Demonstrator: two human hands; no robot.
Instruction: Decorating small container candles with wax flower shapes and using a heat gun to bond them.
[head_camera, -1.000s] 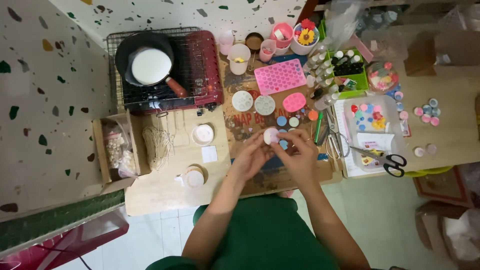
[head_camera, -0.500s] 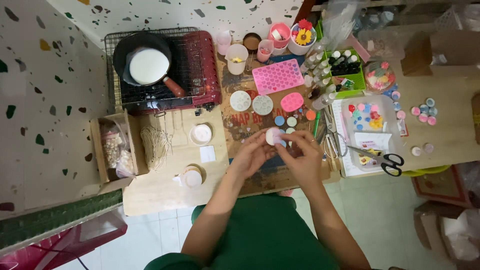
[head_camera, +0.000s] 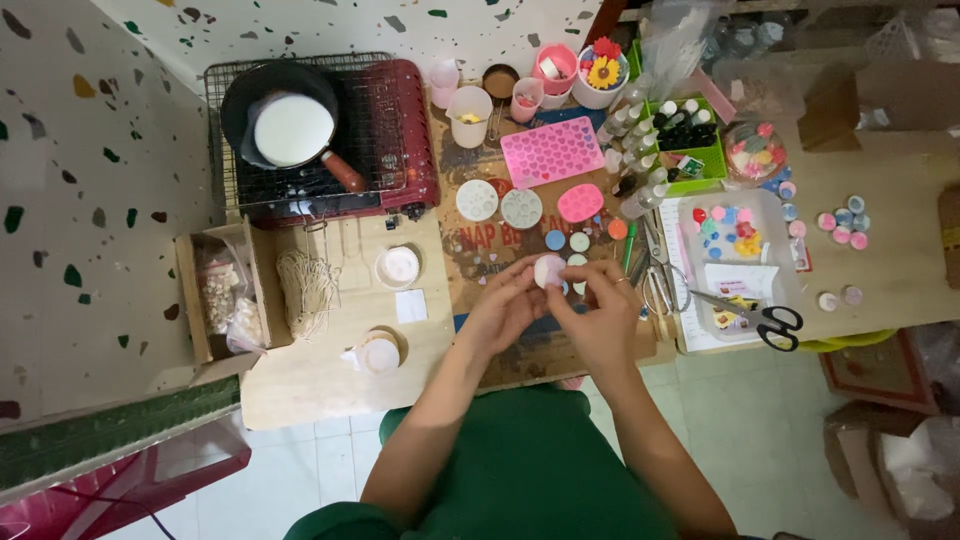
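Note:
My left hand (head_camera: 505, 310) and my right hand (head_camera: 597, 312) meet above the brown work mat (head_camera: 500, 240), both pinching a small round pale pink disc (head_camera: 549, 271) between the fingertips. Just beyond the disc lie a few small round coloured pieces (head_camera: 568, 241) in blue and pale green. Further back sit two round white moulds (head_camera: 499, 204), an oval pink mould (head_camera: 580, 203) and a flat pink mould with small hearts (head_camera: 552, 152).
A black pan of white liquid (head_camera: 285, 128) rests on a red portable stove (head_camera: 330, 140) at the back left. Scissors (head_camera: 762, 320) lie on a tray (head_camera: 740, 250) to the right. A green basket of small bottles (head_camera: 670, 135), cups, wick string (head_camera: 305, 290) and a cardboard box (head_camera: 225, 300) surround the mat.
The hands stay together on the pink disc, with the fingers shifting slightly around it. The view has drifted a little; nothing else has moved.

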